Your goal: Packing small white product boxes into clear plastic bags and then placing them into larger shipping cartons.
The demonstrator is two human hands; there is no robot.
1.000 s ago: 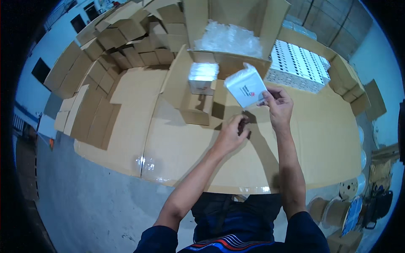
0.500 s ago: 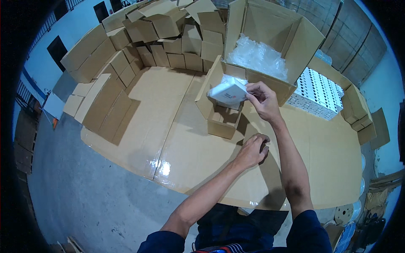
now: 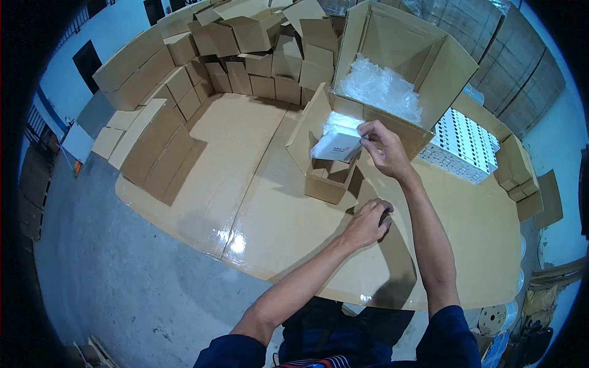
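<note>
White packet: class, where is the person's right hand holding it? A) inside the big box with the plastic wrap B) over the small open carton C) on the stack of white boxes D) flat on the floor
B: the right hand grips the white packet just above the small open carton.

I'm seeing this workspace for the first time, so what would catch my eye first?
The right hand holds a small white box over an open little carton at the middle of the cardboard-covered table. Behind it stands a big open carton lined with clear plastic. The left hand rests fisted on the table, and folded cartons pile up at the far left.
</note>
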